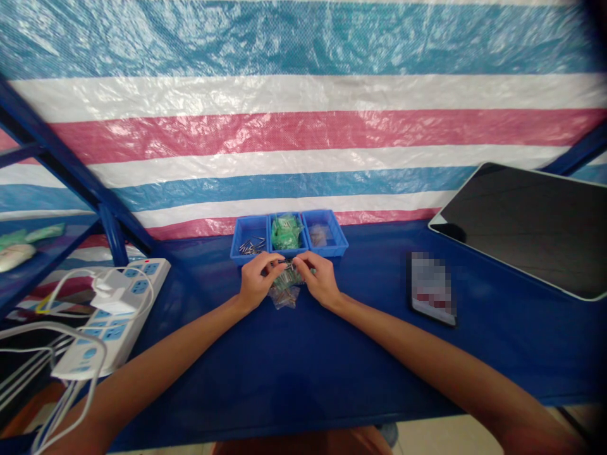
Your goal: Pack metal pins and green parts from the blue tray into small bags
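My left hand and my right hand are close together in front of the blue bins, both with fingers pinched. A thin dark piece spans the gap between their fingertips; its kind is too small to make out. Just below the fingers, on the table, lie clear plastic bags with small metal and greenish contents, partly covered by the hands. Behind them, the left bin holds several loose metal pins or screws. Green packets fill the middle bin, and a clear bag lies in the right bin.
A white power strip with a plugged-in charger and cables lies at left. A phone rests on the blue table at right, near a dark-screened tablet or monitor. Striped sheeting hangs behind.
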Tool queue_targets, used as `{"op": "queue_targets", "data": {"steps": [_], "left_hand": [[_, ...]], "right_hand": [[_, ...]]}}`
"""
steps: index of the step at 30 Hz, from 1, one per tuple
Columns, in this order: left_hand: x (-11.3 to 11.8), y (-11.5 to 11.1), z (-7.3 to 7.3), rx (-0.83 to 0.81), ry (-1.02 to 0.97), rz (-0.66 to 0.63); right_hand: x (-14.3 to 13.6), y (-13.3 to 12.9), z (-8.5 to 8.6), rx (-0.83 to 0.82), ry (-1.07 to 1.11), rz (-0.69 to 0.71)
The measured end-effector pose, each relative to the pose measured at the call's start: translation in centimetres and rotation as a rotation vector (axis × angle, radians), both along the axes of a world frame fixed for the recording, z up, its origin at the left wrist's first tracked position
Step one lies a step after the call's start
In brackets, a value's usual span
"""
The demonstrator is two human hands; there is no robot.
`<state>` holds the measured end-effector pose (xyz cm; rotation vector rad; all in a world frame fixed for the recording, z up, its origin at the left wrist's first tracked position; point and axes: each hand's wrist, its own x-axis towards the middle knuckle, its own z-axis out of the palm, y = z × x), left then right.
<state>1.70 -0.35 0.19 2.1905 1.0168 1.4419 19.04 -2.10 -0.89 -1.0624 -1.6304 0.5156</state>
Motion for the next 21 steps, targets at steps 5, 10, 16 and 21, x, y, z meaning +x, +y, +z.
{"op": "queue_targets", "data": {"steps": [5, 10, 16, 21], "left_hand": [[0.10, -0.02, 0.25, 0.029, -0.003, -0.017], [0.08, 0.06, 0.09, 0.003, -0.005, -0.051], [0.09, 0.21, -0.04, 0.029, 0.009, -0.049], [0.00, 0.16, 0.12, 0.022, 0.004, 0.005]], "right_hand": [[0.03, -0.03, 0.08, -0.006, 0.005, 0.004], [0.05, -0.13, 0.08, -0.003, 0.014, -0.003], [0.03, -0.15, 0.05, -0.011, 0.025, -0.015], [-0.05, -0.17, 0.10, -0.018, 0.048, 0.011]]}}
